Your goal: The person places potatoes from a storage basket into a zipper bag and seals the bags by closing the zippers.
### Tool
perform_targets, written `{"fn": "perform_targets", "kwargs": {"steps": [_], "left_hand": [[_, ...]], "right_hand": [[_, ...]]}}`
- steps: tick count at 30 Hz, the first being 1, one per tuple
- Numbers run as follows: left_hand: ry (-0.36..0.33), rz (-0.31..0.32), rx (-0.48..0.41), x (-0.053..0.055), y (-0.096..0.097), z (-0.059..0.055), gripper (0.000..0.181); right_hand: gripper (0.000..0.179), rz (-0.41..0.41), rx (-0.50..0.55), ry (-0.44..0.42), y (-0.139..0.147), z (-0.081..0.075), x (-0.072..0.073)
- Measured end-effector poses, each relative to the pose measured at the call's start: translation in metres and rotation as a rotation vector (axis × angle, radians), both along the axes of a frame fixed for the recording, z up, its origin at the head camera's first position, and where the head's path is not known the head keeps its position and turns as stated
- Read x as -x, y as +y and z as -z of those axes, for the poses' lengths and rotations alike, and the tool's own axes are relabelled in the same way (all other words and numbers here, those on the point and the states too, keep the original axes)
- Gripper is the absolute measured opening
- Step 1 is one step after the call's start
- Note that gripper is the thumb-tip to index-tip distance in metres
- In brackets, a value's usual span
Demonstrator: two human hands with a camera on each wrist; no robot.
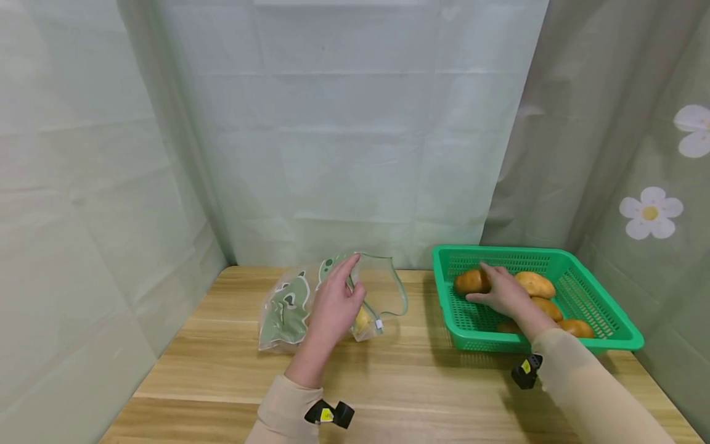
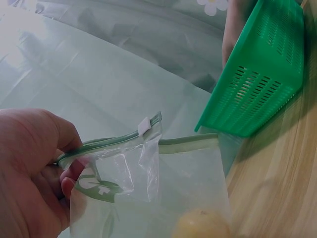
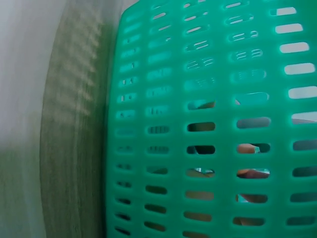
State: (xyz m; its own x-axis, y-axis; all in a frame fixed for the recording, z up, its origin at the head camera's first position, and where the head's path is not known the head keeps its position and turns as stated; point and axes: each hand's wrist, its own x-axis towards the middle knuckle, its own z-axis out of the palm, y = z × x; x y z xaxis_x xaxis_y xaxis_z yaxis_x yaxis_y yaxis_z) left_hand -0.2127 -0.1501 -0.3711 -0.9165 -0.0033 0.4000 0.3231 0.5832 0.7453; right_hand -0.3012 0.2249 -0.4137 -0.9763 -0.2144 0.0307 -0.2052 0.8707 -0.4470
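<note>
My left hand pinches the green-edged mouth of a clear zip bag between thumb and fingers. Printed with a green cartoon animal, the bag lies on the table, its mouth facing right. Inside it is a yellowish potato. Over in the green basket, my right hand has its thumb and fingers spread at the right side of a brown potato. Several other potatoes lie behind and beneath that hand. The basket wall mostly hides the right hand in the right wrist view.
The wooden table carries the bag at centre-left and the basket at the right. Pale curtains hang behind and at both sides, close to the basket's right end. A white slider sits on the bag's zip.
</note>
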Motion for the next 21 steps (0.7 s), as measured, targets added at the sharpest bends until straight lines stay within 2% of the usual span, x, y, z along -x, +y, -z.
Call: {"fn": "perform_targets", "kwargs": {"steps": [9, 14, 21], "left_hand": [[0.009, -0.001, 0.001, -0.0003, 0.0002, -0.0003, 0.063], [0.012, -0.001, -0.004, -0.0004, -0.0005, 0.0002, 0.063], [0.001, -0.005, 0.0, -0.0003, 0.0003, 0.0002, 0.064]], "right_hand": [[0.083, -0.073, -0.09, 0.043, -0.0029, -0.0005, -0.004], [0.08, -0.104, -0.07, 0.053, -0.0035, 0.0013, -0.0024], [0.078, -0.093, -0.021, 0.007, -0.003, 0.002, -0.0047]]}}
